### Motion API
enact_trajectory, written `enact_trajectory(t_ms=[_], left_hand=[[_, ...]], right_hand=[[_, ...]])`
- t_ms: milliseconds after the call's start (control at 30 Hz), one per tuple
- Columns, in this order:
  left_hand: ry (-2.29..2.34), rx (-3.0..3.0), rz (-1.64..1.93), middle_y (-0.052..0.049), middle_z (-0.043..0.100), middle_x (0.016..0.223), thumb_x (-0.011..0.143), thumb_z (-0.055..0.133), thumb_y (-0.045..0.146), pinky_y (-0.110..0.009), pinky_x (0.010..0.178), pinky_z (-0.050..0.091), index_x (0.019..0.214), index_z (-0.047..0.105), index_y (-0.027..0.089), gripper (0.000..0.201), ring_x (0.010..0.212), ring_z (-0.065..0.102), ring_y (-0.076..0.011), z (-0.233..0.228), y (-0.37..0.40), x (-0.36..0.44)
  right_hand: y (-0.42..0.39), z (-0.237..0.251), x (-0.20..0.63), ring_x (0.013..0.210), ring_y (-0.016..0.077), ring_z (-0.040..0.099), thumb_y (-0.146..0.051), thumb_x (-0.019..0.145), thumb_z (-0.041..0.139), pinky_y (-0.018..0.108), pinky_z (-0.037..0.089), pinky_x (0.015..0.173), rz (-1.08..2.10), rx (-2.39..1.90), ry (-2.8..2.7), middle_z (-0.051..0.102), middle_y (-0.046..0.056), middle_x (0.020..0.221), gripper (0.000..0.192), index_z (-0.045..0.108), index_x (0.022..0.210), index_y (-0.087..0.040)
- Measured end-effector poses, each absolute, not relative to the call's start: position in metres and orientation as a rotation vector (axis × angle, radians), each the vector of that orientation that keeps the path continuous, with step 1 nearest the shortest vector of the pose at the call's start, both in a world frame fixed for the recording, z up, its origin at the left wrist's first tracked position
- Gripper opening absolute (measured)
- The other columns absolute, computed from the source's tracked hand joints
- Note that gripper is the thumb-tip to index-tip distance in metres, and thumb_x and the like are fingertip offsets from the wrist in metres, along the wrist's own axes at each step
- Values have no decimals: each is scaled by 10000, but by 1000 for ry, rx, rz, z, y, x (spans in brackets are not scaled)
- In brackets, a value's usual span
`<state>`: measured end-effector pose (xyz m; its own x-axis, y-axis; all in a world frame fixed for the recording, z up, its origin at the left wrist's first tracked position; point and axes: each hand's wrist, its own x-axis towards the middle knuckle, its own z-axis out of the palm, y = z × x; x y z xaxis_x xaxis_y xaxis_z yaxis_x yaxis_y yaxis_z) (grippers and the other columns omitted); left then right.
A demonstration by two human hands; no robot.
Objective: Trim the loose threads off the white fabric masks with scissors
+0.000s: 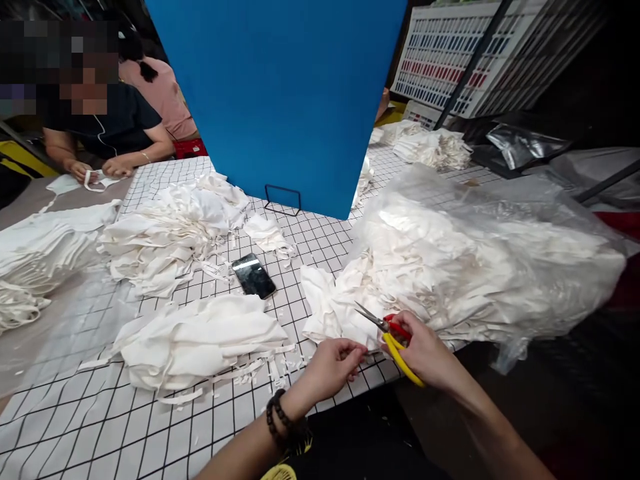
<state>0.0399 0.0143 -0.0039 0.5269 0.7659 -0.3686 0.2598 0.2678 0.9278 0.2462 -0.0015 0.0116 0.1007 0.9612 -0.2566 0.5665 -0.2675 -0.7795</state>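
My right hand [425, 352] grips a pair of scissors [397, 347] with one red and one yellow handle. Their blades are slightly parted and point up and left, over white cloth pieces [340, 307] that spill from a clear plastic bag [540, 267]. Close by on the left, my left hand [333, 367] has its fingers pinched at the near edge of that cloth. What lies between its fingertips is too small to make out. Left of it is a low stack of white cloth pieces [200, 340], with small white scraps [273, 370] around its near edge.
A phone [254, 275] lies on the grid-patterned tablecloth [165, 427]. Behind it stands a large blue panel [285, 100]. White cloth heaps [170, 233] cover the left side. Across the table a person [110, 133] handles white cloth. White plastic crates [460, 57] stand back right.
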Motion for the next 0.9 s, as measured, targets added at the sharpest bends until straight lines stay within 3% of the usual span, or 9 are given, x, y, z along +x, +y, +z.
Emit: enact_trajectory(t_ms=[167, 267, 367, 500, 633, 767, 900], left_hand=[[1158, 1442, 579, -68, 666, 785, 853, 559, 499, -300, 624, 401, 925, 658, 158, 362, 673, 567, -196, -11, 20, 65], [1154, 1516, 586, -40, 642, 701, 756, 685, 496, -296, 603, 354, 837, 645, 172, 336, 657, 544, -201, -10, 26, 71], [1124, 1485, 584, -28, 630, 676, 762, 679, 493, -278, 577, 349, 764, 622, 173, 326, 635, 537, -181, -13, 30, 72], [1088, 1342, 568, 3, 586, 628, 823, 570, 551, -239, 472, 355, 831, 552, 182, 369, 525, 507, -141, -13, 32, 64], [1019, 1213, 567, -17, 632, 741, 833, 527, 588, -222, 449, 389, 857, 464, 197, 397, 502, 494, -109, 7, 36, 48], [975, 1185, 705, 15, 553, 683, 849, 591, 507, -206, 524, 382, 856, 532, 161, 351, 553, 453, -93, 48, 43, 26], [1026, 1300, 780, 5, 546, 741, 899, 556, 462, -214, 597, 370, 887, 613, 153, 315, 644, 452, -109, 86, 47, -5]], right_hand=[[-9, 7, 246, 777, 224, 684, -423, 659, 747, 356, 540, 717, 1298, -1670, -1215, 702, 40, 815, 362, 500, 829, -220], [-12, 10, 241, 736, 226, 688, -499, 616, 774, 367, 547, 696, 1423, -1573, -1093, 700, 40, 785, 442, 490, 812, -223], [-14, 11, 242, 681, 216, 681, -547, 609, 780, 364, 549, 659, 1452, -1534, -1041, 700, 50, 803, 487, 484, 816, -221], [-11, 6, 250, 728, 194, 655, -534, 683, 747, 334, 537, 678, 1173, -1527, -1028, 698, 83, 930, 462, 471, 885, -224], [3, 4, 244, 841, 184, 634, -437, 758, 689, 291, 509, 707, 908, -1576, -1211, 666, 89, 1090, 371, 475, 977, -229], [23, 12, 216, 831, 196, 635, -349, 705, 714, 311, 488, 749, 737, -1673, -1500, 680, 39, 999, 354, 544, 989, -226], [46, 12, 202, 812, 228, 630, -320, 699, 683, 339, 473, 738, 511, -1747, -1390, 681, 49, 899, 315, 555, 966, -211]])
